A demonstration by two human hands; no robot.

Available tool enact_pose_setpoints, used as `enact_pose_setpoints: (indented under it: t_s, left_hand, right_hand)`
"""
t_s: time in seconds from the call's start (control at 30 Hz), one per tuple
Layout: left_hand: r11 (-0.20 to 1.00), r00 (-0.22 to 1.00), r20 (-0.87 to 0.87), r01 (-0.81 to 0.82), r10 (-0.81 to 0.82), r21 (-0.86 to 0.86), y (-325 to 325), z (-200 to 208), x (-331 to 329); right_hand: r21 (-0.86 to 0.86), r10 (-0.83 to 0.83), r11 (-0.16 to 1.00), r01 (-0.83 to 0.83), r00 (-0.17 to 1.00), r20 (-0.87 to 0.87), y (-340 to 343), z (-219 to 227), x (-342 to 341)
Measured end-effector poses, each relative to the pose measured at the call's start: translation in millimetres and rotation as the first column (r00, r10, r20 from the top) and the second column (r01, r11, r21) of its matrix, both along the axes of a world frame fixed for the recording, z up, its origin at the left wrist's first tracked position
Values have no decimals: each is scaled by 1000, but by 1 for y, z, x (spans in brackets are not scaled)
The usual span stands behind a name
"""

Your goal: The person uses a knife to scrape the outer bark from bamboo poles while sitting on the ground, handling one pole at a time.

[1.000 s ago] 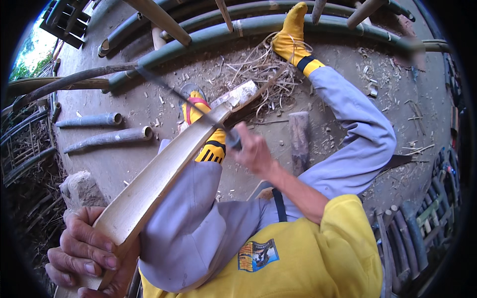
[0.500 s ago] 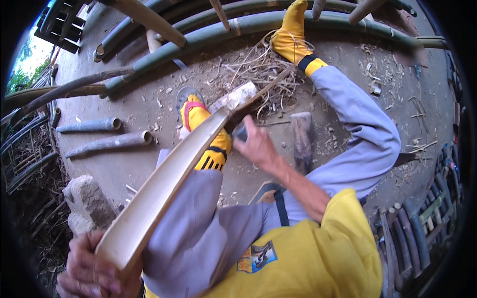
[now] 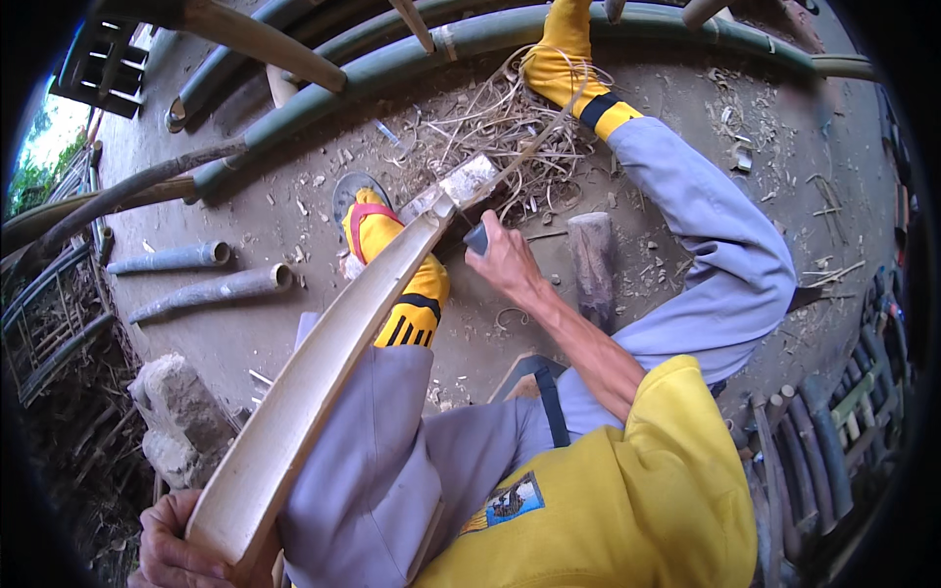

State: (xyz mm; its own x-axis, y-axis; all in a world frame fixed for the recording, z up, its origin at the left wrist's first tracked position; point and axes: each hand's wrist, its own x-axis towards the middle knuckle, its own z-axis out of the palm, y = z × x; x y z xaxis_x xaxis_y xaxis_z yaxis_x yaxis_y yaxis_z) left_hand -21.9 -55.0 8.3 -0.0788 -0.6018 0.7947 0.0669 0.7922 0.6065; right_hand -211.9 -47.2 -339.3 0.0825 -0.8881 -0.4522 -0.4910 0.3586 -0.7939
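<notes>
A long split bamboo piece (image 3: 319,377) slants from the lower left up toward the middle, its pale hollow inner face upward. At its near end my left hand (image 3: 174,549) is closed round it. My right hand (image 3: 510,260) is wrapped round the grey handle of a knife (image 3: 476,238), whose dark blade lies at the bamboo's far end and is partly hidden. A thin strip runs on from that end toward my right foot. Under the far end sits a pale block (image 3: 469,179), close to my left foot in a yellow sock and sandal.
Bamboo shavings (image 3: 500,127) heap beside my outstretched right foot. A green bamboo pole (image 3: 382,73) crosses the far side. Two short bamboo tubes (image 3: 221,291) lie at left, near a rough stone (image 3: 176,407). A wooden stump (image 3: 590,255) stands right of my right hand.
My right hand has moved slightly up with the knife, toward the bamboo's far end. The bamboo stays held in my left hand, and the whole view has shifted a little.
</notes>
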Motion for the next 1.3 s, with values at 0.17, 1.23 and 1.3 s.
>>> enact_pose_setpoints:
  t_s: [0.17, 1.23, 1.3]
  left_hand:
    - [990, 999, 9, -41, 41, 137, 11, 7, 19]
    - [960, 978, -204, 9, 50, 279, 12, 11, -53]
    - [965, 983, -179, 7, 41, 261, 10, 11, -51]
  right_hand:
    - [-40, -39, 999, 37, 998, -50, 13, -22, -6]
    - [-378, 175, 923, -75, 955, 238, 38, 216, 10]
    - [-352, 153, 934, -62, 959, 237, 33, 196, 6]
